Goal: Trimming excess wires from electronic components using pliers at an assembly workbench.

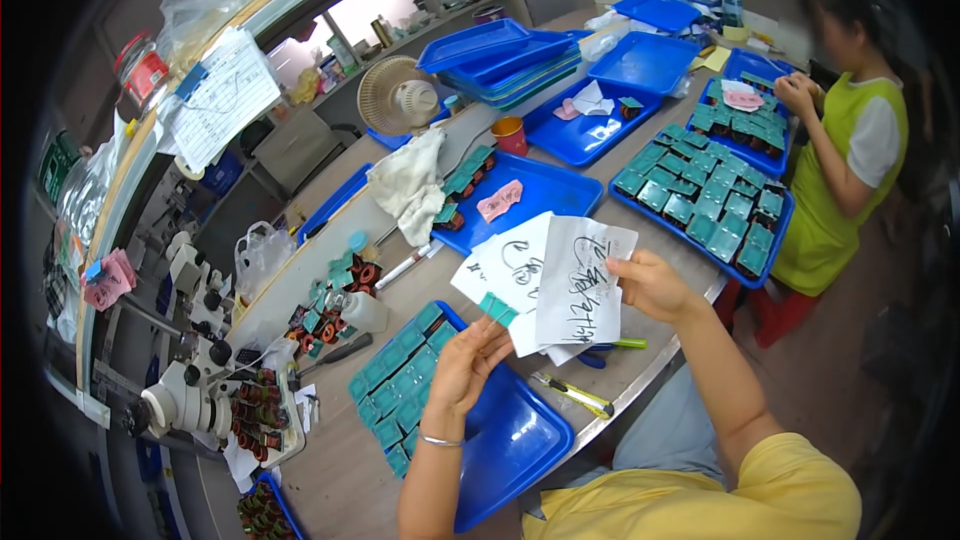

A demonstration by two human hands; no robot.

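My right hand (pixel 655 285) pinches the right edge of a white paper slip (pixel 585 285) with dark handwriting. More white paper sheets (pixel 505 265) fan out behind and left of it, over the table. At the fingertips of my left hand (pixel 468 360) is a small teal-topped square part (pixel 497 308), which overlaps the sheets' lower left edge. Whether these fingers also grip the paper is hidden. Below my left hand lies a blue tray (pixel 515 460); rows of teal-topped parts (pixel 395 380) fill its left side.
A yellow utility knife (pixel 575 395) lies near the table's front edge. A full blue tray of teal-topped parts (pixel 705 202) stands right, beside a co-worker in a green apron (pixel 830 180). Left are a microscope (pixel 185 400), a white bottle (pixel 363 312) and loose coils (pixel 320 320).
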